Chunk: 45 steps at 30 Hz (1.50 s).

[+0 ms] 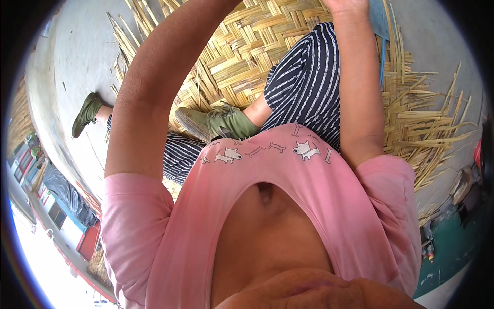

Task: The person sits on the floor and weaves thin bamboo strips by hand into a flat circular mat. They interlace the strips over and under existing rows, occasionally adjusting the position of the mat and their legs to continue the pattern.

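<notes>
A woven mat [236,51] of flat, straw-coloured strips lies on the floor under me, in a diagonal pattern with loose strip ends along its edges. My left forearm reaches over it and leaves the picture at the top, so the left hand is out of sight. Only the heel of my right hand [350,5] shows at the top edge; its fingers are cut off, and whatever they may hold is hidden. Just right of that hand is a flat blue thing [379,19], partly cut off, with a thin blue strip below it.
My legs in striped trousers [309,77] and a green shoe [234,122] rest on the mat. The other green shoe [88,114] is on the grey floor [77,56]. Loose strip ends [437,121] stick out at right. Dark objects [465,190] stand beyond them.
</notes>
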Tool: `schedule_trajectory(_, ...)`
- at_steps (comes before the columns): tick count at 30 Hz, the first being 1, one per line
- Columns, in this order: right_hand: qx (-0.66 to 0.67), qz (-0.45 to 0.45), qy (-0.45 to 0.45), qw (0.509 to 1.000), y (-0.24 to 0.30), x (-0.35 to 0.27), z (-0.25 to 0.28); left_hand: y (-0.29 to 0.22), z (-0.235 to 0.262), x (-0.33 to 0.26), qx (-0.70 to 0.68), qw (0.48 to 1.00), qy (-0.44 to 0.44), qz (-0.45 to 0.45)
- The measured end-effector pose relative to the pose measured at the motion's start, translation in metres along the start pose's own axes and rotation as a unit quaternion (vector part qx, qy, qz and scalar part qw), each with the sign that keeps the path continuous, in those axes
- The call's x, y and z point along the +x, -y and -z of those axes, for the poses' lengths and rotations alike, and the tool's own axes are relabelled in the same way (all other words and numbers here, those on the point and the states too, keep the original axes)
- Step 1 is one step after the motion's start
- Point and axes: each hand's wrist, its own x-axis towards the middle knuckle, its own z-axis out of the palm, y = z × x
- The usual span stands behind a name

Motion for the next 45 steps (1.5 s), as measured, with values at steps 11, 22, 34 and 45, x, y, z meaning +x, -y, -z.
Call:
schedule_trajectory(11,-0.039,0.043,-0.066,0.996,-0.003,0.014,-0.011,-0.007,-0.020,-0.015,0.253,0.955,-0.099,-0.120)
schedule_trajectory(22,-0.024,0.065,-0.051,0.996,-0.014,0.013,-0.005,0.016,-0.025,0.000,0.297,0.910,-0.226,-0.183)
schedule_trajectory(34,-0.028,0.035,0.033,0.998,-0.006,-0.001,-0.009,0.012,-0.019,-0.004,0.132,0.980,-0.132,-0.063)
schedule_trajectory(45,-0.030,0.061,-0.043,0.997,-0.010,0.001,-0.014,0.016,-0.029,-0.002,0.329,0.897,-0.226,-0.188)
